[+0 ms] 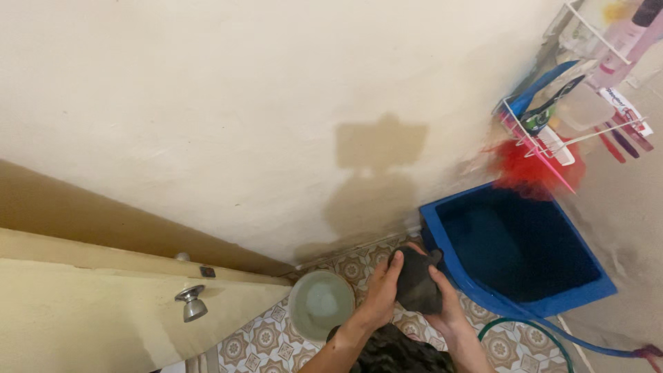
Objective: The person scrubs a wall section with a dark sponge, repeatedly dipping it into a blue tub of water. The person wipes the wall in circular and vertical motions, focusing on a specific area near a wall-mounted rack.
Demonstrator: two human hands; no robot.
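Observation:
Both of my hands grip a dark grey wet cloth [417, 280], bunched up between them above the patterned tile floor. My left hand [381, 290] wraps its left side, fingers curled over the top. My right hand [445, 302] holds it from the right and below. The cloth hangs just left of a blue square tub [442, 238] and right of a small pale green basin [321, 304] holding cloudy water. A pile of dark cloth [394, 352] lies under my forearms.
A cream door with a metal knob [191, 301] stands at the left. A white wire rack [552, 131] with bottles, tubes and a red mesh sponge [528, 166] hangs on the wall at upper right. A green hose [532, 331] curls on the tiles.

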